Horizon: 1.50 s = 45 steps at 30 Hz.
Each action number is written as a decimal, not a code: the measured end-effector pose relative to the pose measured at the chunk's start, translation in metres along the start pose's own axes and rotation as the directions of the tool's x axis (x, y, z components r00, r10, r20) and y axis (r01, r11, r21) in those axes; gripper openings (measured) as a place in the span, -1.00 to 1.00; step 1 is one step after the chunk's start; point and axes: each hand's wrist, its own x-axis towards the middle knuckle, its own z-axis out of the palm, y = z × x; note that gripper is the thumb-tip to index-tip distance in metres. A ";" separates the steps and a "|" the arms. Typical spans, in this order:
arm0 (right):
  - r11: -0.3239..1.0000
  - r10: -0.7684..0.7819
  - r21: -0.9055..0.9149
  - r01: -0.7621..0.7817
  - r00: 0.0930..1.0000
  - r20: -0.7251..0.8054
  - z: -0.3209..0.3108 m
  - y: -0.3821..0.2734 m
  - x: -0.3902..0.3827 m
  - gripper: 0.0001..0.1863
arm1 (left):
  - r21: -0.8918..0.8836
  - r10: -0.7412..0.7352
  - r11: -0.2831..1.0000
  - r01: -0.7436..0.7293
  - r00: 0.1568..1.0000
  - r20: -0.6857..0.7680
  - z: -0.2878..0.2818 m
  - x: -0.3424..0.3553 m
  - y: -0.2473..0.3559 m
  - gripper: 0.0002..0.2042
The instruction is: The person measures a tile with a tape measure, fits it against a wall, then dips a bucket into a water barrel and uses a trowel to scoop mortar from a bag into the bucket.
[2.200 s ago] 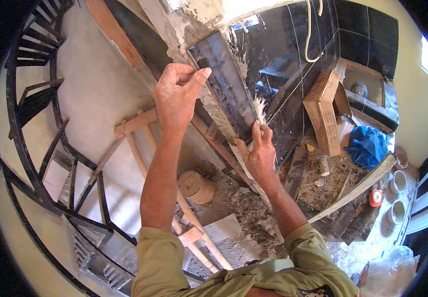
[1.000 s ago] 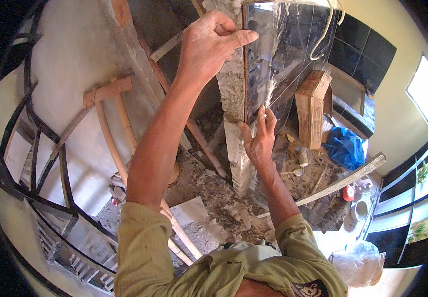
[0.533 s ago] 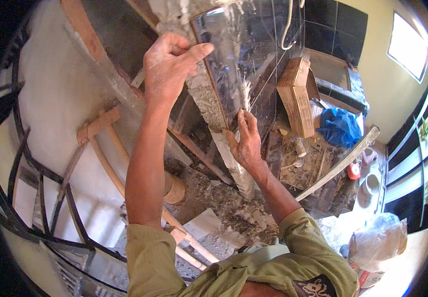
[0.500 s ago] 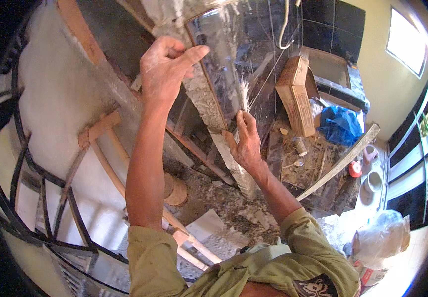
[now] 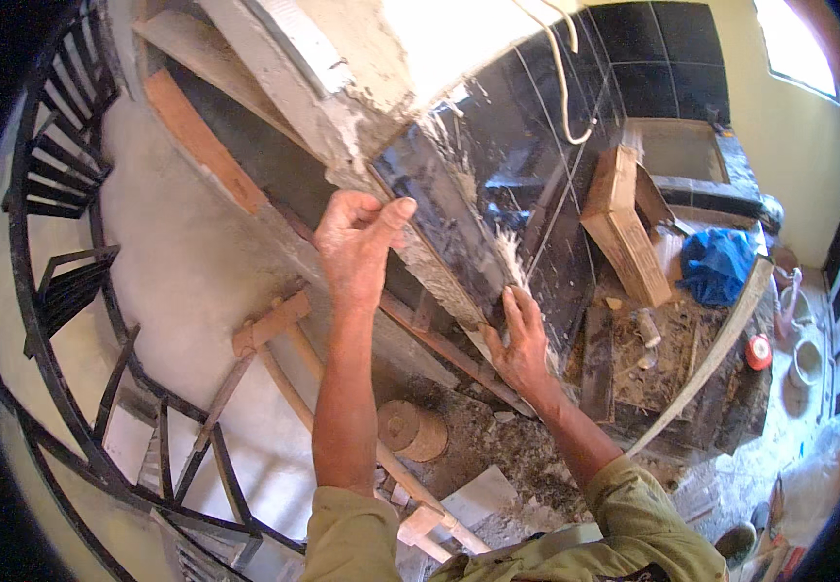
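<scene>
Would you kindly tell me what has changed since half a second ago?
The camera view shifted: the scene appears lower and further right. Nothing was visibly grasped or released. The left hand stays at the left edge of the dark tile, the right hand near its lower end; the cardboard box stays put.

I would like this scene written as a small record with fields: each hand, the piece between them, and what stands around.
Left hand: fingers curled, thumb near the left edge of a dark strip; contact unclear
Right hand: at the strip's lower end; firmness of grip unclear
Strip: slanted, pale ragged material along its right side
Behind: dark wall tiles, pale hanging cable
Right side: cardboard box, crumpled blue plastic
Left side: black metal frame
Below: short brown cylinder
</scene>
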 end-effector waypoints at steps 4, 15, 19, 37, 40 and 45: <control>1.000 0.021 -0.017 -0.021 1.000 0.006 0.001 0.000 -0.001 -0.28 | -0.006 0.026 1.000 -0.026 0.999 -0.026 0.002 -0.002 -0.004 -0.70; 0.999 0.030 0.039 -0.032 0.999 0.035 0.000 0.004 0.003 -0.23 | -0.057 -0.014 0.998 0.012 0.999 -0.037 0.003 0.000 -0.005 -0.70; 1.000 -0.004 0.000 0.004 1.000 0.021 -0.001 0.002 0.003 -0.26 | -0.057 -0.021 0.998 0.019 0.999 -0.038 0.003 0.000 -0.003 -0.69; 1.000 -0.022 -0.004 0.023 0.999 0.032 -0.006 0.009 0.001 -0.30 | 0.005 -0.003 1.000 0.003 0.999 -0.040 0.004 -0.001 -0.001 -0.69; 1.000 -0.029 -0.002 0.029 0.999 0.018 -0.005 0.011 0.002 -0.31 | 0.024 -0.009 1.000 0.010 0.999 -0.040 0.006 -0.002 0.002 -0.69; 0.999 -0.024 0.035 0.024 1.000 0.005 0.002 0.021 -0.002 -0.31 | 0.003 -0.011 1.000 0.011 0.999 -0.043 0.007 -0.001 -0.002 -0.70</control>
